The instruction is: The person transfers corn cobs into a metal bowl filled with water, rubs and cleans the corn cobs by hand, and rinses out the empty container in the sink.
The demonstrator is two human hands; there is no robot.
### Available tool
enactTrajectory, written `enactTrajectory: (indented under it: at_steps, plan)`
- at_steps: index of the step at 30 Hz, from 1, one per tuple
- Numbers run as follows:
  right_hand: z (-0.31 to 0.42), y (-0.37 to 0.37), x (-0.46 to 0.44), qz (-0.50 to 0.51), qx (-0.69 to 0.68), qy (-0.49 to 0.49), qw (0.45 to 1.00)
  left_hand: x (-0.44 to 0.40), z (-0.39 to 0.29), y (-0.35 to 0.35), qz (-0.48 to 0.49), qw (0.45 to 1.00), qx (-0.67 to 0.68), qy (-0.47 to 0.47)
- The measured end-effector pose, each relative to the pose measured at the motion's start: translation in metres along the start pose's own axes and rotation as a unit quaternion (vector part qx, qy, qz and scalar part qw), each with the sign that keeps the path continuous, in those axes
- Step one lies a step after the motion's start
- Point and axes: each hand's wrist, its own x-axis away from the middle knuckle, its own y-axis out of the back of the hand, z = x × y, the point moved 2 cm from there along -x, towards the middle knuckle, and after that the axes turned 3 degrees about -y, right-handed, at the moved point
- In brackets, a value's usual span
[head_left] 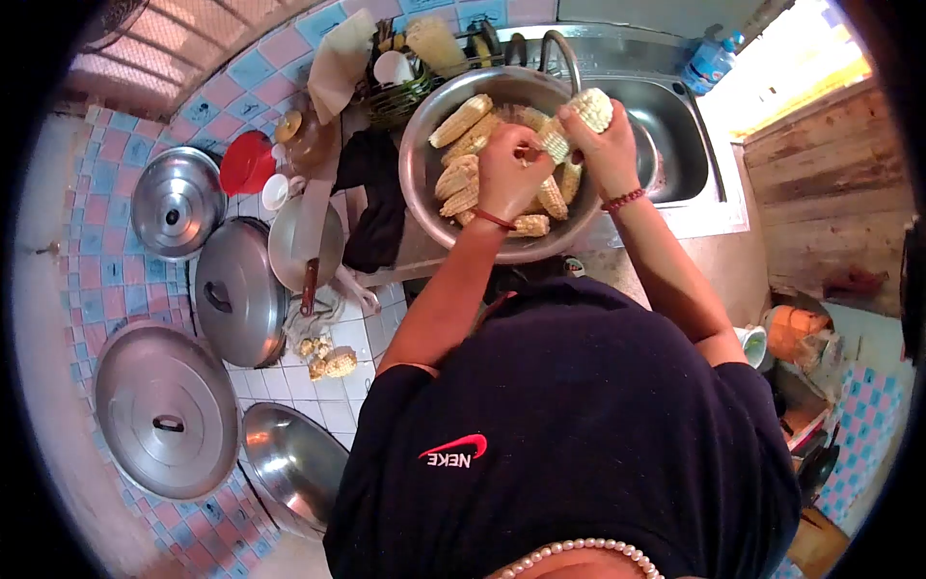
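Over a wide metal basin, my right hand is closed around a pale ear of corn, its thumb laid across the kernels. My left hand has its fingers curled against the lower end of the same ear. Small pale bits show in the curl of those fingers. Several more corn ears lie in the basin below and around both hands. Part of the pile is hidden behind my left hand. Each wrist wears a red band.
A metal sink and curved faucet stand behind the basin. A blue bottle is at the back right. On the left are a knife across a pan, large lids, a metal bowl and corn pieces.
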Motion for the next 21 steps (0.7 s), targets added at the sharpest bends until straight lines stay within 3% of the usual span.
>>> enactTrajectory:
  at_steps: [2,3,6,8,10,11,14,16,18,19,21]
  plan:
    - [0.01,0.003,0.006,0.03,0.025,-0.059,0.997,0.004,0.009,0.0,-0.007,0.996,-0.049,-0.072]
    - [-0.011,0.007,-0.002,0.006,0.103,-0.046,0.994,0.007,0.019,0.0,-0.017,0.999,0.013,0.03]
    - [-0.022,0.019,-0.005,0.025,0.11,0.017,0.994,-0.003,0.051,0.037,-0.074,0.994,-0.043,0.065]
    - [-0.009,0.02,0.0,0.052,0.201,0.08,0.975,-0.01,0.078,0.069,-0.114,0.989,-0.089,0.037]
    - [-0.01,0.015,-0.003,0.095,0.285,0.116,0.947,-0.022,0.074,0.094,-0.073,0.981,-0.124,0.131]
    - [-0.014,0.008,-0.006,0.132,0.327,0.088,0.932,-0.026,0.073,0.1,-0.053,0.972,-0.142,0.178]
    - [-0.037,-0.017,-0.015,0.241,0.412,0.019,0.878,-0.033,0.104,0.096,-0.002,0.958,-0.262,0.119]
    - [-0.044,-0.028,-0.019,0.306,0.381,-0.005,0.872,-0.036,0.134,0.089,0.016,0.95,-0.299,0.086]
    - [-0.054,-0.034,-0.026,0.26,0.4,0.085,0.875,-0.044,0.177,0.085,0.035,0.95,-0.3,0.083]
    - [-0.063,-0.035,-0.029,0.236,0.408,0.13,0.872,-0.053,0.181,0.082,0.11,0.919,-0.328,0.189]
    - [-0.101,-0.045,-0.056,0.258,0.347,0.062,0.899,-0.06,0.187,0.063,0.142,0.901,-0.385,0.142]
